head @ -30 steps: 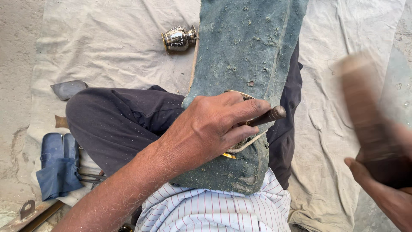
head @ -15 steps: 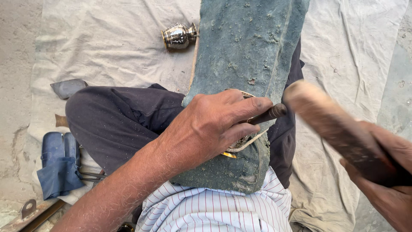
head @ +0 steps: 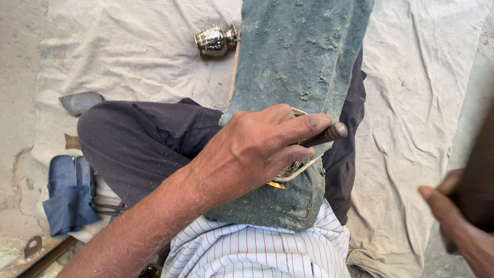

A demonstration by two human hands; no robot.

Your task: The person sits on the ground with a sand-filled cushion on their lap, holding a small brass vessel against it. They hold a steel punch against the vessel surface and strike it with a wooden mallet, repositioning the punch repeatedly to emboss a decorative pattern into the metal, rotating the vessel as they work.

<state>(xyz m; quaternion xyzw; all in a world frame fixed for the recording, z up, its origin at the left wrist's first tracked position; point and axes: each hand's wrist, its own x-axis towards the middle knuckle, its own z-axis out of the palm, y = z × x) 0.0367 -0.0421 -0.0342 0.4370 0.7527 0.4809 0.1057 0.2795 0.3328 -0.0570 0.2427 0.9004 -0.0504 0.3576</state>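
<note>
Clamped in my left hand (head: 257, 152) is a dark metal punch with a blunt round head (head: 329, 134), its tip hidden under my fingers against a flat, pale-rimmed metal piece (head: 301, 167) lying on the dusty green-grey slab (head: 303, 62) propped over my lap. My right hand (head: 463, 221), at the frame's edge, closes around a blurred dark wooden mallet (head: 478, 175). I judge this mid-chasing: the coming blow needs the punch steady and struck squarely. A small shiny metal pot (head: 213, 40) lies beyond on the pale cloth (head: 128, 46).
</note>
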